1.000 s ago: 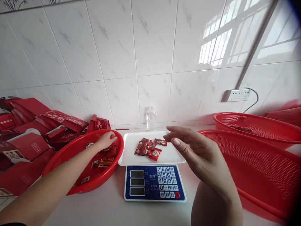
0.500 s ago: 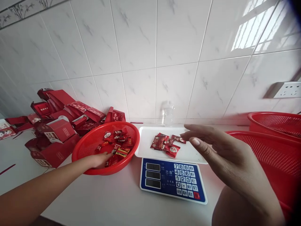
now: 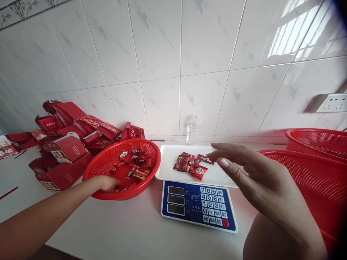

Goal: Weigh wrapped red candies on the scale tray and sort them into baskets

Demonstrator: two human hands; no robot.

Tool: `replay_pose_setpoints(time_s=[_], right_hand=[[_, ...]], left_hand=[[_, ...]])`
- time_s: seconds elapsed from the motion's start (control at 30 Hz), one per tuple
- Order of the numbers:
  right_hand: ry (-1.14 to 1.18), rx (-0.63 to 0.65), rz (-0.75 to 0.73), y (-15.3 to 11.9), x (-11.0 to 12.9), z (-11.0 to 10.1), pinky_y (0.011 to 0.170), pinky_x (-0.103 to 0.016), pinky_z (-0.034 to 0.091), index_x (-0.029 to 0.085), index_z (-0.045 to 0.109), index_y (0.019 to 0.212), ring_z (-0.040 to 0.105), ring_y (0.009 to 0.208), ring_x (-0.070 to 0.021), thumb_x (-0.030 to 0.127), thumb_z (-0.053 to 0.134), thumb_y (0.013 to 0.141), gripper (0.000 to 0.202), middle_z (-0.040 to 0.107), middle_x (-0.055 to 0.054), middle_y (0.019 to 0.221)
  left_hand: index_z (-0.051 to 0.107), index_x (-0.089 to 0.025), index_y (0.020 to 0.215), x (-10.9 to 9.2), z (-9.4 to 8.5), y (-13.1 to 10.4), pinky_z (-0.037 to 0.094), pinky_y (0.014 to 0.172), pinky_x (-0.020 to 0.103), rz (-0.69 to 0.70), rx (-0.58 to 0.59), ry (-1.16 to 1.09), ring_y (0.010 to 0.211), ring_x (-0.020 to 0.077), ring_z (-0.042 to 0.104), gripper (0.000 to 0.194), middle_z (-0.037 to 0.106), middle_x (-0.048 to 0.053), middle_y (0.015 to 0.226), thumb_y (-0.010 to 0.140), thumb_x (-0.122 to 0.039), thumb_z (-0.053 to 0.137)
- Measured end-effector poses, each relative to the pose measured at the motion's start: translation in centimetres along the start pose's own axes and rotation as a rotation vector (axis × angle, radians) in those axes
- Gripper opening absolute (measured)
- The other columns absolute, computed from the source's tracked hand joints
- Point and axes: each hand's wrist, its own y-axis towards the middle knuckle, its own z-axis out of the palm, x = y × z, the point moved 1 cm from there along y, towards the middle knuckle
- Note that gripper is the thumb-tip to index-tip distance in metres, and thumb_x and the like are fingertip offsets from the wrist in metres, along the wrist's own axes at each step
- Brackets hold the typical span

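Note:
My left hand reaches into the near left side of a red plastic basket. Its fingers point down and are mostly hidden. Small wrapped snack packets in red, brown and yellow lie in that basket, to the right of the hand. Over the right part of a white scale tray is my right hand, fingers stretched out and thumb apart, holding nothing. Several red and brown packets rest on the tray. The fingertips are close to the rightmost one; whether they touch it I cannot tell.
In front of the tray is the scale's blue keypad panel. Folded red gift boxes are heaped at the left. A clear plastic container stands by the tiled wall. More red baskets stand at the right, below a wall socket.
My left hand has moved a little left in the basket, away from the yellow-striped packet, and its fingers are less visible. My right hand stays almost still.

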Motion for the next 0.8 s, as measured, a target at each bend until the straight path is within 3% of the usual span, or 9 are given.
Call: replay_pose_setpoints(time_s=[0.1, 0.27, 0.63, 0.8], right_hand=[[0.002, 0.001, 0.004, -0.14, 0.01, -0.12, 0.054, -0.022, 0.062, 0.026, 0.074, 0.108, 0.077, 0.081, -0.0211, 0.048, 0.065, 0.09, 0.031, 0.08, -0.006, 0.088], [0.02, 0.022, -0.003, -0.19, -0.11, -0.09, 0.053, -0.022, 0.062, 0.027, 0.074, 0.11, 0.077, 0.077, -0.0202, 0.048, 0.065, 0.09, 0.03, 0.081, -0.005, 0.085], [0.024, 0.051, 0.004, -0.05, -0.01, 0.13, 0.049, -0.021, 0.06, 0.026, 0.074, 0.109, 0.077, 0.081, -0.0218, 0.049, 0.064, 0.09, 0.031, 0.081, -0.006, 0.087], [0.022, 0.045, 0.005, 0.03, 0.04, 0.24, 0.049, -0.022, 0.061, 0.027, 0.074, 0.11, 0.077, 0.078, -0.0217, 0.051, 0.064, 0.09, 0.033, 0.081, -0.005, 0.086]], left_hand=[[0.063, -0.016, 0.12, -0.23, -0.29, -0.29, 0.057, 0.087, 0.045, -0.056, 0.176, 0.107, 0.103, 0.0238, 0.066, 0.031, 0.065, 0.009, 0.122, 0.095, -0.033, 0.064], [0.064, -0.016, 0.119, -0.6, -0.55, -0.75, 0.056, 0.088, 0.045, -0.08, 0.234, 0.147, 0.104, 0.0243, 0.066, 0.03, 0.066, 0.009, 0.121, 0.095, -0.034, 0.063], [0.065, -0.016, 0.116, -0.77, -0.61, -0.93, 0.056, 0.088, 0.045, -0.119, 0.208, 0.095, 0.102, 0.0238, 0.066, 0.028, 0.067, 0.008, 0.118, 0.095, -0.034, 0.063], [0.065, -0.016, 0.116, -0.62, -0.34, -0.88, 0.056, 0.086, 0.044, -0.145, 0.103, 0.002, 0.1, 0.0236, 0.066, 0.028, 0.067, 0.008, 0.117, 0.094, -0.034, 0.064]])
